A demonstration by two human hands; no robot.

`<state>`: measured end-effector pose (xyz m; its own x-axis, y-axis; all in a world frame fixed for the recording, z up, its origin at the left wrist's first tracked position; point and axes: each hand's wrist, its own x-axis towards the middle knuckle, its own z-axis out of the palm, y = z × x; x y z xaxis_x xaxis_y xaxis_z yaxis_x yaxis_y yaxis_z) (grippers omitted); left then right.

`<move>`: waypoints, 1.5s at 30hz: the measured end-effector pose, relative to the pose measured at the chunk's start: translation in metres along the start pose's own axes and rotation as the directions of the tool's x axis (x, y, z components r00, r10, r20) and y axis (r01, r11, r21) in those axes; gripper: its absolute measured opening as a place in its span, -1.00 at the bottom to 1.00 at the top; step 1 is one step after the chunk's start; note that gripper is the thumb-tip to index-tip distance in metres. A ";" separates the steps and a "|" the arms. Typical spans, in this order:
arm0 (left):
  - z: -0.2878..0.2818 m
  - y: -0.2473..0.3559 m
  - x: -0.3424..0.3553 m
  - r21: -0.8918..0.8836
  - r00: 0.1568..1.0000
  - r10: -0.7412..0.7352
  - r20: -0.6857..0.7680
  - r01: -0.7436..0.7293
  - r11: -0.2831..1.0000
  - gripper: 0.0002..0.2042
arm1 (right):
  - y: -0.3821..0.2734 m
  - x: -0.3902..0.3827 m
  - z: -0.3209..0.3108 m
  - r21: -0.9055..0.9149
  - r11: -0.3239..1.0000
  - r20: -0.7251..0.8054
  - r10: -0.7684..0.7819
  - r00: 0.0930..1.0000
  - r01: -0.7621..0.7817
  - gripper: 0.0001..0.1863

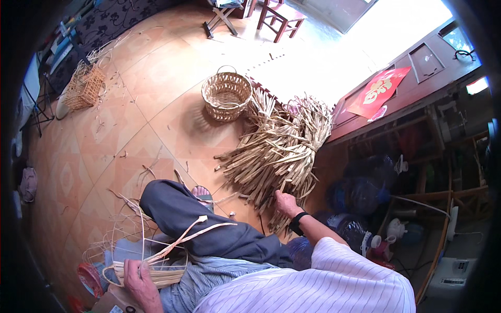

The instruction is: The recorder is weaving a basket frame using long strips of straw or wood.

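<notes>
On my lap at the lower left, my left hand (140, 283) is closed around a partly woven piece of pale plant strips (169, 277). Loose strips (175, 244) stick up from it across my thigh, and thin strands spread out to its left. My right arm, with a dark wristband, reaches out to the right. At its end my right hand (286, 204) pinches a dried stalk at the near edge of a big tied bundle of dried stalks (282, 151) on the floor. Its fingertips are partly hidden.
A round woven basket (226, 97) with handles stands beyond the bundle. A square wicker basket (85, 87) is at the far left. Large plastic bottles (350, 229) and shelving line the right side. A wooden chair (282, 20) stands far off near the bright doorway.
</notes>
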<state>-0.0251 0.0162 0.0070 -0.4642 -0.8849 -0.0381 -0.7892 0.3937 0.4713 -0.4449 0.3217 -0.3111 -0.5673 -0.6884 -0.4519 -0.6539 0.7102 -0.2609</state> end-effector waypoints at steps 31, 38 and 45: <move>-0.009 0.028 0.005 -0.066 0.996 -0.087 0.031 0.088 0.994 -0.77 | -0.047 0.217 -0.035 -0.343 0.939 -0.144 -0.084 0.986 0.030 -0.79; -0.010 0.028 0.010 -0.082 0.996 -0.064 0.060 0.069 0.994 -0.74 | -0.034 0.205 -0.059 -0.310 0.942 -0.092 -0.165 0.982 0.129 -0.82; -0.010 0.034 0.013 -0.096 0.995 -0.085 0.060 0.091 0.991 -0.73 | -0.019 0.197 -0.057 -0.393 0.868 -0.172 -0.395 0.902 0.305 -0.84</move>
<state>-0.0536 0.0159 0.0317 -0.4186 -0.8986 -0.1312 -0.7857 0.2859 0.5486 -0.5728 0.1646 -0.3463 -0.3399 -0.9271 -0.1581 -0.9369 0.3485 -0.0291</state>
